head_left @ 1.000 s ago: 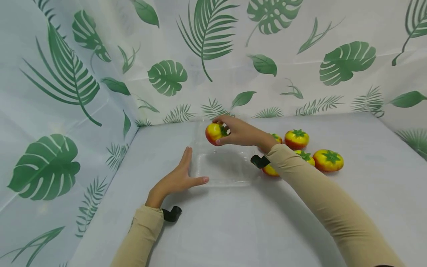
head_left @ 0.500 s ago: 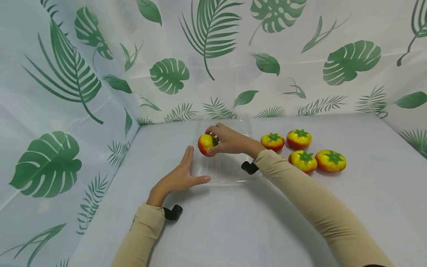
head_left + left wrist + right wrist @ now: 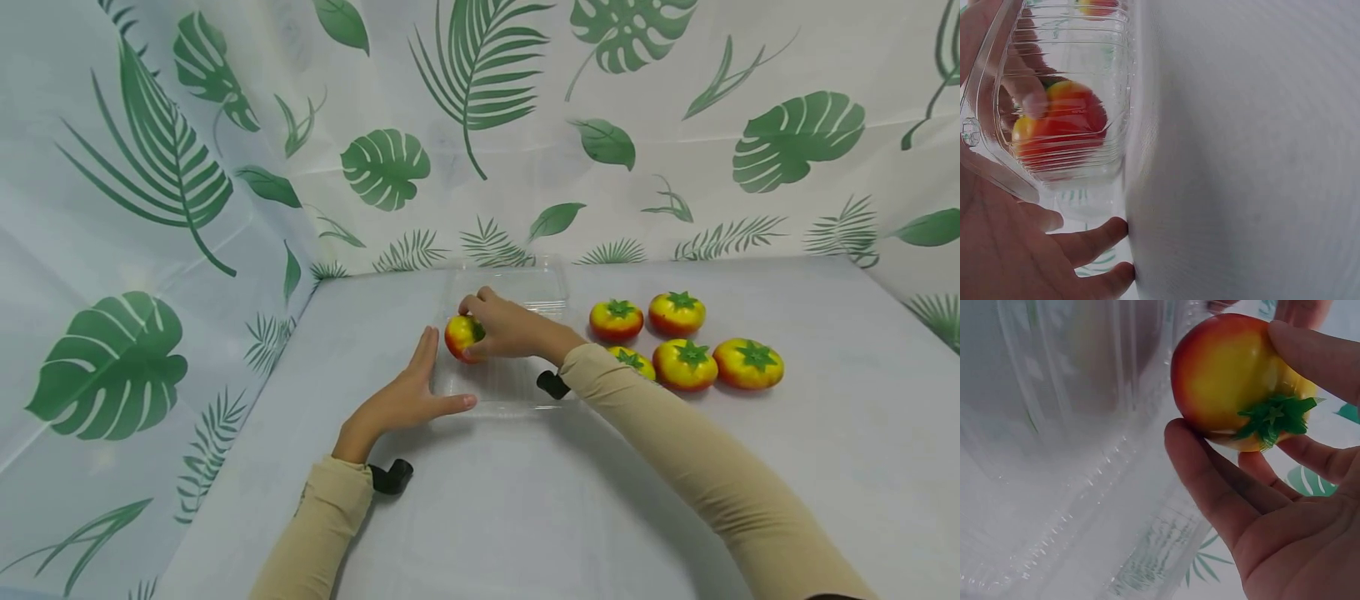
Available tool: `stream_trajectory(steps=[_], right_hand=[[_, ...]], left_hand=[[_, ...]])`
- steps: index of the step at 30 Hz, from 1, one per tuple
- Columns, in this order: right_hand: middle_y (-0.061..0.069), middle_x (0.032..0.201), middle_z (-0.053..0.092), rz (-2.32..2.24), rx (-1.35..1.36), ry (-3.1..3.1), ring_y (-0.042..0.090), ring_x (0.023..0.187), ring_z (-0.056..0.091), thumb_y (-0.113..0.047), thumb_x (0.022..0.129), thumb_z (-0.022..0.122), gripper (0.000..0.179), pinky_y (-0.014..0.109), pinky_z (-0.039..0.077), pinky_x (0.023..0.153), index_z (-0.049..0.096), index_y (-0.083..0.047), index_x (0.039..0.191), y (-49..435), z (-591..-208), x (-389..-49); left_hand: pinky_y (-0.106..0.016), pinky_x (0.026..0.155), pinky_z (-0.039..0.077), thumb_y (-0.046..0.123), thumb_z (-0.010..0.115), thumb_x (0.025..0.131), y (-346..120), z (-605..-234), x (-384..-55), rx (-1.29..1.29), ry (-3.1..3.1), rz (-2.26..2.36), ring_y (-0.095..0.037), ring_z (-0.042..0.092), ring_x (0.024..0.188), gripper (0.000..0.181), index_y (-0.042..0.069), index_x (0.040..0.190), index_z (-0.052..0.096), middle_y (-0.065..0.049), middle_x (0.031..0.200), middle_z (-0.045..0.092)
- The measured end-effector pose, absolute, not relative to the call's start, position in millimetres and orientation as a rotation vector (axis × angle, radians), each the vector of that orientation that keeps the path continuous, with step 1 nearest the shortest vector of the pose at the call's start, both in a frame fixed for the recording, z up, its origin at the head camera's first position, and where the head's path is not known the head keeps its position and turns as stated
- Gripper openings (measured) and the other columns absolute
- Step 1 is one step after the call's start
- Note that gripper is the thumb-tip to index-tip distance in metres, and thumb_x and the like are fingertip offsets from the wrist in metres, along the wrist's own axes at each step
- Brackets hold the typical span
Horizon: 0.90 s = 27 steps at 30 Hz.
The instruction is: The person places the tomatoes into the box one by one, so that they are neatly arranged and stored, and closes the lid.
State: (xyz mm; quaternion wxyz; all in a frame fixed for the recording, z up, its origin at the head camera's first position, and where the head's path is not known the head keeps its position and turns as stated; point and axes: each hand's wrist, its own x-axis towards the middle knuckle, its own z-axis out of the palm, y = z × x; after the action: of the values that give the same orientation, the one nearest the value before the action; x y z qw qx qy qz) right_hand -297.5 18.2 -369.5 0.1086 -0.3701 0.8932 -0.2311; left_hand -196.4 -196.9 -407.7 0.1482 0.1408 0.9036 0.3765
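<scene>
My right hand (image 3: 510,327) pinches a red-and-yellow tomato (image 3: 1229,375) with a green leafy top. It holds the tomato over the left part of a clear plastic clamshell box (image 3: 517,400); in the left wrist view the tomato (image 3: 1063,119) shows through the box wall. My left hand (image 3: 405,400) lies at the box's left side, thumb and fingers spread and straight by its near left corner. Whether the tomato touches the box floor, I cannot tell.
Several like tomatoes (image 3: 685,364) sit on the white tabletop (image 3: 525,508) right of the box, one partly behind my right sleeve. The box's lid (image 3: 510,283) stands raised at the back, before a leaf-printed curtain (image 3: 517,175).
My right hand has moved left and toward me, lowering the tomato into the box area. My left hand has stayed by the box. More of the tomatoes on the right now show.
</scene>
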Motion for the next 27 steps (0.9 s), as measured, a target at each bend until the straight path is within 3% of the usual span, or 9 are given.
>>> stream_trajectory(steps=[15,27], right_hand=[[0.022,0.136,0.047,-0.674,-1.078,2.602,0.033,0.118,0.058,-0.021,0.098,0.082,0.061,0.042,0.05,0.11,0.051,-0.003,0.148,14.1,-369.0,-291.4],[0.023,0.143,0.045,-0.658,-1.097,2.582,0.032,0.121,0.057,-0.023,0.098,0.082,0.074,0.043,0.048,0.113,0.045,-0.004,0.159,14.3,-370.0,-292.9]], left_hand=[[-0.054,0.129,0.011,0.07,0.074,0.091,-197.8,-410.6,-198.8,0.448,2.603,1.081,-0.026,-0.009,0.163,0.133,0.01,0.17,-0.015,-0.007,0.176,-0.022],[-0.055,0.129,0.011,0.07,0.073,0.091,-199.3,-413.3,-199.4,0.437,2.608,1.078,-0.025,-0.009,0.163,0.132,0.011,0.17,-0.016,-0.005,0.176,-0.022]])
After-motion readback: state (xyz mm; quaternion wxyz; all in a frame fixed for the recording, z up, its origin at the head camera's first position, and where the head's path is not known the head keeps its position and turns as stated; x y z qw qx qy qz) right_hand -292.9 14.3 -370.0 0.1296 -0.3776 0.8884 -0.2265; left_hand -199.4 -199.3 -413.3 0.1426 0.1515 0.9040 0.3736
